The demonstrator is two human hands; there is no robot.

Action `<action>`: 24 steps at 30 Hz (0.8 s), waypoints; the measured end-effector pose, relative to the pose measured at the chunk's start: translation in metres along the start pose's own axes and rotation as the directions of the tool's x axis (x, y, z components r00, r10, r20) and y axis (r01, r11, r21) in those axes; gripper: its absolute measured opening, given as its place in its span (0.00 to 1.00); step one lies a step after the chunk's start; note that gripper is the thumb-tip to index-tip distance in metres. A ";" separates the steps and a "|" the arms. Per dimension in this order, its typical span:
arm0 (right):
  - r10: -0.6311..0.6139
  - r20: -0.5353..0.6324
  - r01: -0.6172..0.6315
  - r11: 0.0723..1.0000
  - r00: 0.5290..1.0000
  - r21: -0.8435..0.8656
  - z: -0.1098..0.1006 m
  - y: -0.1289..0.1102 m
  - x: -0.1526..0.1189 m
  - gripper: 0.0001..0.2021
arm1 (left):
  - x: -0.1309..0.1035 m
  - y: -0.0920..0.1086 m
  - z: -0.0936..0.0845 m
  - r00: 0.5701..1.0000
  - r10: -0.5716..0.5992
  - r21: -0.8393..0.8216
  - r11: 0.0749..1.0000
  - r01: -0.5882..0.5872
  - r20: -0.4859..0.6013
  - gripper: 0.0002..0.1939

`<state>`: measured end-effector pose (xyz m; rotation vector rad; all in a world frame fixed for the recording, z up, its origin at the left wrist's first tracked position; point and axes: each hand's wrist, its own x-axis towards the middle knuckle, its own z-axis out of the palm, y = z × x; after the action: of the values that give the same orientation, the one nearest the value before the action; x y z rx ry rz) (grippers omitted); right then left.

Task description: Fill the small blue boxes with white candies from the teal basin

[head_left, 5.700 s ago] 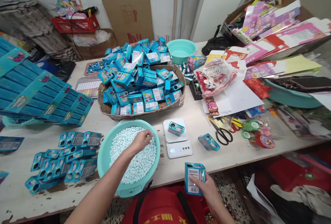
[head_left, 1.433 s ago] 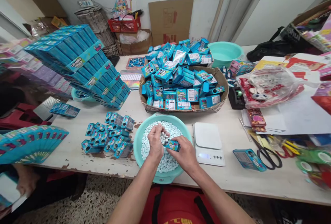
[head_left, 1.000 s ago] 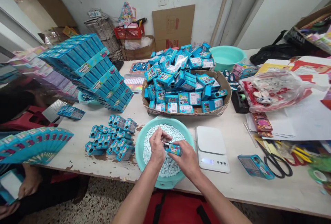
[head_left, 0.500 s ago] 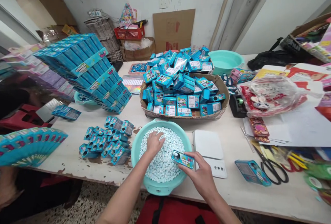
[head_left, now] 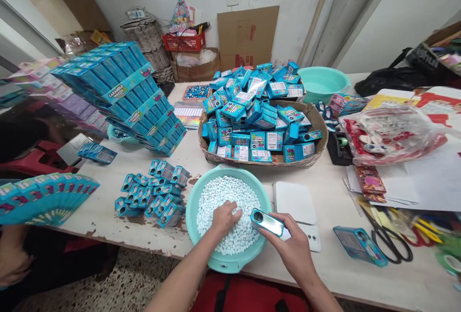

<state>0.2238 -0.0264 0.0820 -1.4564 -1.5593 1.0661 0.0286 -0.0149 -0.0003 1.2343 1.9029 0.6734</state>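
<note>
Left fingers: slightly apart, with the left hand (head_left: 226,218) laid on the white candies (head_left: 216,197); whether any are enclosed under the palm cannot be told.
Right fingers: clamped by the right hand (head_left: 293,240) on the held box (head_left: 272,224), over the bowl's right rim; a dark round hole is shown at its left end.
Scooping: probably best done in small amounts, the fingertips drawn together before lifting so that little is shed.
Box grip: should be kept light, since thin card could be crushed; if the hole is held upward and above the bowl, spills should be caught.
Green bowl (head_left: 230,266): set at the near edge of the table (head_left: 329,201), its floor covered with candies.
Scale (head_left: 293,200): placed just right of the bowl, partly hidden by the right hand.
Box cluster (head_left: 146,197): grouped left of the bowl, toward the near edge, holes exposed.
Single box (head_left: 360,245): laid right of the scale, beside the scissors (head_left: 392,242).
Cardboard tray (head_left: 302,161): stood behind the bowl, heaped with jumbled blue boxes (head_left: 257,139).
Small pink tray (head_left: 187,99): placed toward the back edge, left of the heap, filled with small blue, shiny pieces.
</note>
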 end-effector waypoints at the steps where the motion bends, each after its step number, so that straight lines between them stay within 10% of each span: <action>1: -0.008 0.009 0.008 1.000 1.000 -0.003 0.001 -0.002 0.001 0.15 | -0.001 -0.002 -0.005 0.998 -0.047 -0.125 0.991 0.042 -0.039 0.10; 5: -0.074 0.035 0.075 0.997 0.997 -0.032 0.012 -0.005 0.007 0.14 | -0.004 0.012 -0.023 0.978 -0.204 -0.447 0.880 0.159 -0.053 0.19; 12: -0.210 0.091 0.223 0.957 0.974 -0.187 0.041 -0.004 0.009 0.11 | -0.022 0.077 -0.048 0.991 -0.131 -0.957 0.285 0.061 0.024 0.14; 18: -0.195 0.121 0.221 0.939 0.973 -0.263 0.053 -0.012 0.010 0.11 | -0.017 0.084 -0.042 0.982 -0.165 -0.976 0.213 -0.055 -0.092 0.12; 24: -0.208 0.129 0.235 0.936 0.970 -0.260 0.055 -0.016 0.016 0.12 | -0.013 0.085 -0.040 0.982 -0.119 -0.934 0.344 -0.098 -0.147 0.10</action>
<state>0.1658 -0.0158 0.0750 -1.3783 -1.9550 0.8249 0.0429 0.0060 0.0914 0.3530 1.1879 1.6434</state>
